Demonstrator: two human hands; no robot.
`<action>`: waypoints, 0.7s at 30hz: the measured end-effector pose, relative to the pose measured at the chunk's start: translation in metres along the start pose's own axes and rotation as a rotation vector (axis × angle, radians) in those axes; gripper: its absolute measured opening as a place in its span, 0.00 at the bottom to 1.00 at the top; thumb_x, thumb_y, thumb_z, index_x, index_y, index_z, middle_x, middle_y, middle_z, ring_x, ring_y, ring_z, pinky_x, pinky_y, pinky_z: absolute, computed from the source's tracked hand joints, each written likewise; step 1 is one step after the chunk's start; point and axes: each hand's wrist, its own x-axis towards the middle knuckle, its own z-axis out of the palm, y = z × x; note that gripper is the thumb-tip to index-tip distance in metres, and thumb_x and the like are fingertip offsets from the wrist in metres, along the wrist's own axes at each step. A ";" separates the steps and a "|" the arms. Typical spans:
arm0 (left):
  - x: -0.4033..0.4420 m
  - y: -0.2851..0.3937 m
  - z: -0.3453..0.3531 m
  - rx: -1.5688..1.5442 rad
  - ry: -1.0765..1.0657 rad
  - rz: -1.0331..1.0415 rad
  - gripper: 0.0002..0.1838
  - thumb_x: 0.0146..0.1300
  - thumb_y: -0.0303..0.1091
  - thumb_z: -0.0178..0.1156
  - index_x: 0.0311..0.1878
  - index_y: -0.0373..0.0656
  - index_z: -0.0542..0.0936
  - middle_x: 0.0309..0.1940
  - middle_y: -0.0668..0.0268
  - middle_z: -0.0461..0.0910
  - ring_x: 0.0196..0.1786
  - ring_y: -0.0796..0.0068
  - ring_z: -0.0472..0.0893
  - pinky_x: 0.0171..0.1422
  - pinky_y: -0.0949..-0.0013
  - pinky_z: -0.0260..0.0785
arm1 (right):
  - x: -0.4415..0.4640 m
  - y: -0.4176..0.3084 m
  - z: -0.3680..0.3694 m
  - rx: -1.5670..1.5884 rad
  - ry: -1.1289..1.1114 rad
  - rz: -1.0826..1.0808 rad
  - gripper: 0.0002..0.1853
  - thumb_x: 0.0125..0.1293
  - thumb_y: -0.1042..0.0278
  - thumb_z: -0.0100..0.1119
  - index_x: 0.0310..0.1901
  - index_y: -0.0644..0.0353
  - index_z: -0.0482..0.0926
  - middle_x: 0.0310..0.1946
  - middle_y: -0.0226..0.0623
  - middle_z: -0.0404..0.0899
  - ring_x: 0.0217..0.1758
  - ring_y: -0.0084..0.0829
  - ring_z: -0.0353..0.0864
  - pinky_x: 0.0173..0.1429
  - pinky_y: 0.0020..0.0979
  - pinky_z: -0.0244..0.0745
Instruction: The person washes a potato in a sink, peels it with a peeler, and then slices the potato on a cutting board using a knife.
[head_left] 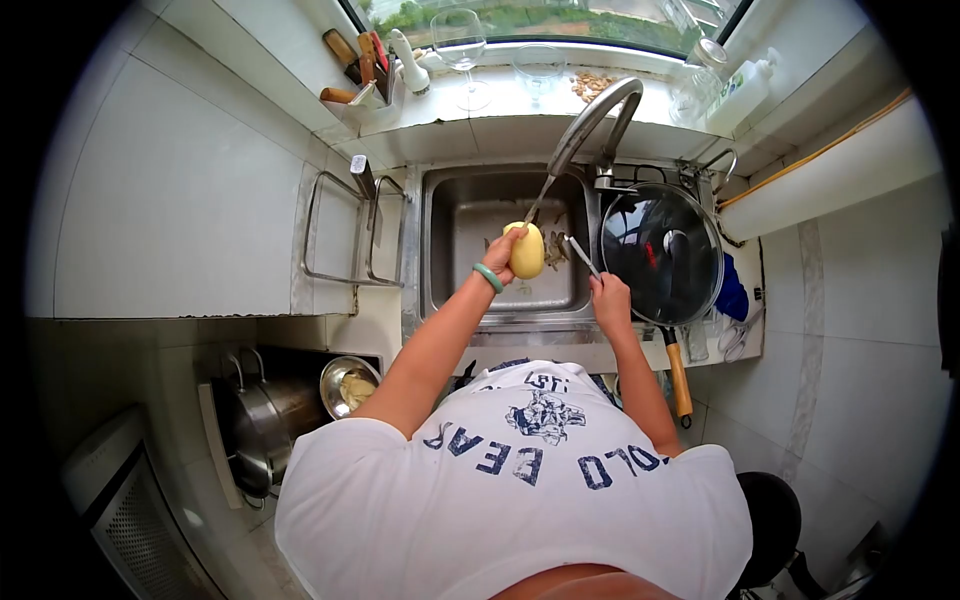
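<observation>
Over the steel sink (pixel 436 240), my left hand (pixel 500 256) is wrapped round a pale yellow peeled potato (pixel 527 254). A thin stream from the curved faucet (pixel 600 105) comes down at the top of the potato. My right hand (pixel 609 296), near the sink's right edge, is closed on the handle of a peeler (pixel 583 256), whose head points up and left, a short way apart from the potato. Dark peelings (pixel 556 245) lie on the sink floor behind the potato. A green bangle is on my left wrist.
A glass-lidded pan (pixel 662 255) with a wooden handle stands right of the sink. A metal rack (pixel 345 230) is at the left. A steel bowl (pixel 350 386) and a pot (pixel 265 420) sit lower left. Glasses (pixel 458 45) and a knife holder (pixel 368 105) line the windowsill.
</observation>
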 end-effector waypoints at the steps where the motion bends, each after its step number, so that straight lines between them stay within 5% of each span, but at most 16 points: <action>1: 0.002 -0.005 0.001 0.001 0.002 -0.007 0.20 0.59 0.40 0.61 0.49 0.38 0.72 0.39 0.59 0.78 0.42 0.64 0.80 0.47 0.60 0.76 | -0.006 0.003 0.000 -0.001 -0.002 0.006 0.13 0.63 0.65 0.53 0.25 0.66 0.75 0.25 0.52 0.75 0.32 0.53 0.75 0.37 0.45 0.69; 6: 0.028 -0.026 -0.006 -0.274 -0.199 -0.158 0.21 0.60 0.47 0.54 0.43 0.37 0.75 0.38 0.54 0.80 0.42 0.59 0.80 0.45 0.59 0.76 | -0.031 0.007 -0.001 -0.167 -0.164 0.160 0.16 0.65 0.58 0.51 0.29 0.64 0.75 0.27 0.53 0.76 0.35 0.54 0.76 0.38 0.48 0.68; 12: 0.038 -0.037 -0.024 -0.382 -0.088 -0.223 0.23 0.62 0.49 0.45 0.41 0.38 0.77 0.37 0.55 0.80 0.39 0.58 0.80 0.45 0.58 0.75 | -0.067 0.040 0.012 -0.142 -0.147 0.100 0.14 0.65 0.57 0.51 0.37 0.62 0.73 0.34 0.49 0.75 0.38 0.53 0.75 0.41 0.47 0.69; 21: 0.051 -0.057 -0.057 -0.508 0.205 -0.269 0.20 0.60 0.52 0.57 0.41 0.43 0.77 0.38 0.62 0.80 0.40 0.60 0.80 0.46 0.54 0.74 | -0.100 0.062 0.004 -0.003 -0.113 0.077 0.12 0.59 0.67 0.59 0.43 0.62 0.76 0.37 0.43 0.72 0.39 0.45 0.75 0.43 0.38 0.70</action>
